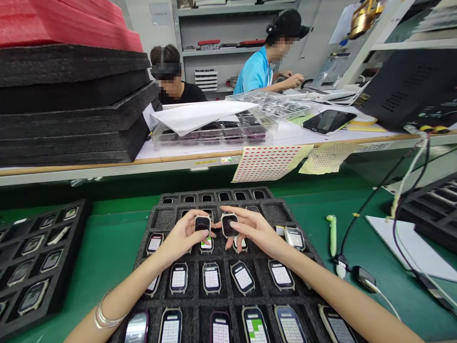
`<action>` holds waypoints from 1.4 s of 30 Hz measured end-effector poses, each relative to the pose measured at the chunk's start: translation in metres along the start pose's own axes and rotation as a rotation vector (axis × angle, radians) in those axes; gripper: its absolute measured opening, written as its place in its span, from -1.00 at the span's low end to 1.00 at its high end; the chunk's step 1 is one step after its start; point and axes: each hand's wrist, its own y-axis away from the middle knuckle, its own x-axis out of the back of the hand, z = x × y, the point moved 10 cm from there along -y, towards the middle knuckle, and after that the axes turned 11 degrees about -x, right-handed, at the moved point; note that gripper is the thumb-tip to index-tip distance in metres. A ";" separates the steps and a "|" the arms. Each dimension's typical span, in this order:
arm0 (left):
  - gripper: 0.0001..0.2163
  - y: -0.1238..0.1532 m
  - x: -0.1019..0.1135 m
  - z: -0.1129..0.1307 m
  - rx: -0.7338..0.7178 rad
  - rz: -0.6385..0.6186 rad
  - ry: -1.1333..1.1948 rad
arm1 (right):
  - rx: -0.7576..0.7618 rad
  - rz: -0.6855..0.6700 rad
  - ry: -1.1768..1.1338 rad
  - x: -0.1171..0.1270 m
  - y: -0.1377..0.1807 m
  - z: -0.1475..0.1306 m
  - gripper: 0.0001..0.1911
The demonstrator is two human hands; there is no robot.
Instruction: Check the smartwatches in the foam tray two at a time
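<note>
My left hand [183,236] pinches a small square smartwatch body with a dark screen [202,224]. My right hand [252,228] grips a second dark-screened watch body [228,225] right beside it. Both hands hover over the far middle of a black foam tray [162,219] on the green belt. Its pockets hold several watch bodies, many with lit white screens [211,278]. A second foam tray [217,195] lies behind it with dark units.
Another black foam tray [39,252] of watch bodies sits at left. Cables and a charger puck [364,276] lie at right beside a white pen-like tool [332,233]. Across the raised bench, two people work near clear plastic trays [214,131] and stacked foam sheets [71,105].
</note>
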 end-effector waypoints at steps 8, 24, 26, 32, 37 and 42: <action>-0.78 0.001 0.009 0.002 -0.040 0.019 -0.246 | 0.022 -0.070 -0.023 -0.006 0.000 -0.005 -0.59; -0.71 0.004 0.014 0.012 -0.162 0.029 -0.475 | -0.008 -0.122 -0.058 -0.010 -0.001 -0.001 -0.53; -0.72 0.005 0.012 0.014 -0.165 0.011 -0.512 | -0.008 -0.123 -0.052 -0.010 0.000 -0.002 -0.55; -0.71 0.006 0.009 0.015 -0.167 -0.013 -0.553 | -0.005 -0.111 -0.049 -0.010 0.000 -0.003 -0.57; -0.72 0.006 0.009 0.016 -0.170 -0.019 -0.568 | -0.018 -0.094 -0.041 -0.010 0.000 -0.002 -0.57; -0.74 0.006 0.008 0.018 -0.191 -0.022 -0.566 | -0.023 -0.084 -0.029 -0.009 0.001 -0.002 -0.56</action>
